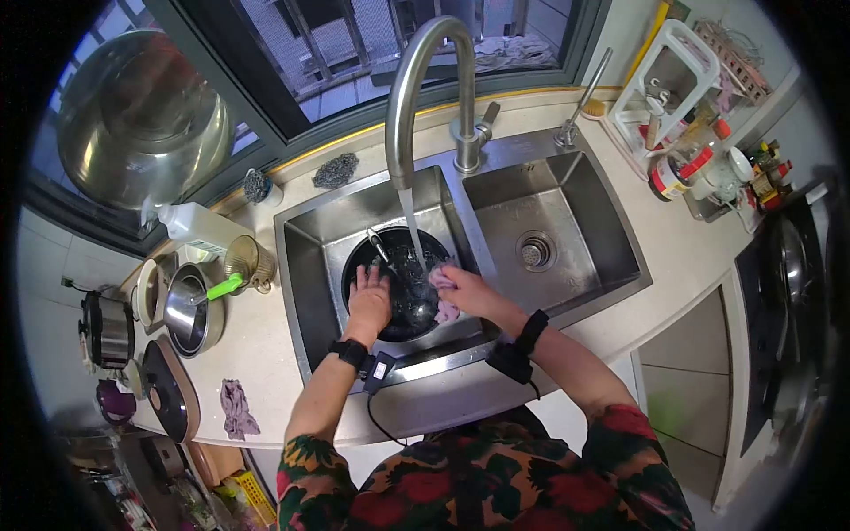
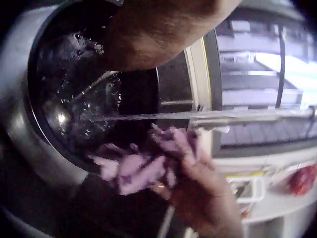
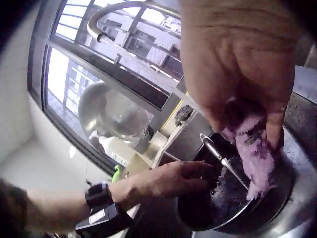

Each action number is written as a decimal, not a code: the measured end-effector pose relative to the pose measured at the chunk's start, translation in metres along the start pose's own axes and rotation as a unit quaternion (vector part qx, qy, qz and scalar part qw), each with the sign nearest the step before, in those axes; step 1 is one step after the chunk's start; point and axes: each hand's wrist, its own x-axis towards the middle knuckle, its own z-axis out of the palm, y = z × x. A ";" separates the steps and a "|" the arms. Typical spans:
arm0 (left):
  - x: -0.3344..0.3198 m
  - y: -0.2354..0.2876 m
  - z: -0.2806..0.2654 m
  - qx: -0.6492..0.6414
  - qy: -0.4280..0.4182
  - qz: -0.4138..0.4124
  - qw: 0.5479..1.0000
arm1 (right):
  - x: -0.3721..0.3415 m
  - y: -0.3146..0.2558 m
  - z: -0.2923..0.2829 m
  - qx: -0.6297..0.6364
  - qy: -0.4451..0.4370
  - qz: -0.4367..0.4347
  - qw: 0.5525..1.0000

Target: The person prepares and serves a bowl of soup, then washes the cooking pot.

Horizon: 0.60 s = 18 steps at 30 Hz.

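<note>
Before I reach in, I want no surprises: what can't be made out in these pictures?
- Bottom of the pan: head view, obscured by churning water.
- Floor of the sink under the pan: head view, hidden by the pan.
- Inner folds of the cloth: right wrist view, hidden by the right hand.
- Print on the bottle: head view, too small.

No lettering, brand or number legible. Printed label on white bottle (image 1: 197, 223): characters too small to read. Coloured label on red-lidded jar (image 1: 670, 177): unreadable. White sticker on black wrist device (image 1: 378, 373): marks blurred in head and right wrist views.
</note>
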 end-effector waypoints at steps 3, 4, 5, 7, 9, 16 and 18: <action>0.013 -0.006 -0.002 0.144 0.044 0.125 0.981 | -0.009 -0.009 0.002 -0.062 -0.032 -0.050 0.996; 0.020 -0.005 -0.006 0.236 0.090 0.198 0.947 | -0.009 -0.007 0.003 -0.059 -0.033 -0.049 0.996; 0.029 -0.006 -0.006 0.275 0.096 0.237 0.927 | -0.009 -0.005 0.004 -0.095 -0.038 -0.064 0.993; 0.042 -0.003 -0.004 0.312 0.051 0.227 0.921 | -0.010 -0.001 0.008 -0.132 -0.045 -0.079 0.987; 0.046 0.006 -0.004 0.400 -0.041 0.202 0.893 | -0.012 0.006 0.012 -0.198 -0.029 -0.057 0.978; 0.007 -0.033 0.013 0.191 -0.065 0.124 0.972 | -0.010 0.000 0.006 -0.038 -0.015 -0.045 0.998; -0.012 -0.030 -0.001 0.147 -0.021 0.106 0.983 | -0.014 -0.024 0.011 -0.132 0.080 0.035 0.987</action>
